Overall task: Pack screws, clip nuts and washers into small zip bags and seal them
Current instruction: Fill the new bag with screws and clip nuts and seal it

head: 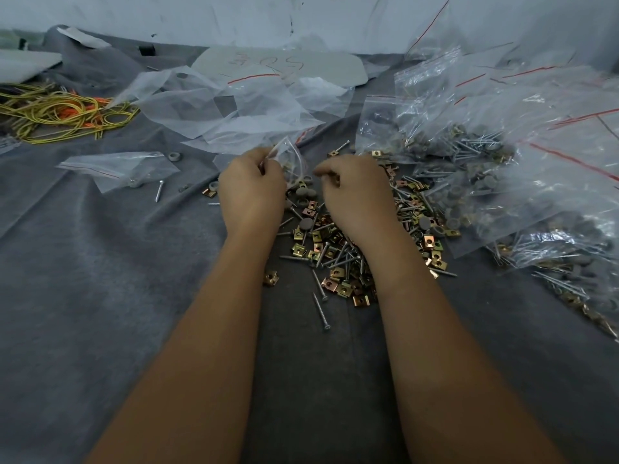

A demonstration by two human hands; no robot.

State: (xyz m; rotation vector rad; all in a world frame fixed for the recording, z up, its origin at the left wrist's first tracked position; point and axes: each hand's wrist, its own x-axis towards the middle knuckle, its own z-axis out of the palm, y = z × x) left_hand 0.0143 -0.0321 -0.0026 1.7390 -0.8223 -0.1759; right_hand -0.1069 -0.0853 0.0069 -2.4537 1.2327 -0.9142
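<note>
- The left hand [249, 189] pinches the top of a small zip bag [291, 159] with curled fingers and holds it just above the pile.
- The right hand [355, 192] is curled too, right beside the bag. It may be holding small parts, but its fingertips are hidden, so that cannot be told.
- Under both hands lies a loose pile of screws [338, 259], gold clip nuts [335, 283] and gray washers [305, 224] on a gray cloth [100, 296].
- To the right sits a big heap of filled bags [502, 182], so a lot looks done.
- Empty bags [234, 105] wait behind the hands, and one more [117, 169] lies to the left.
- The pile is large, so many bags are probably left to fill and seal.
</note>
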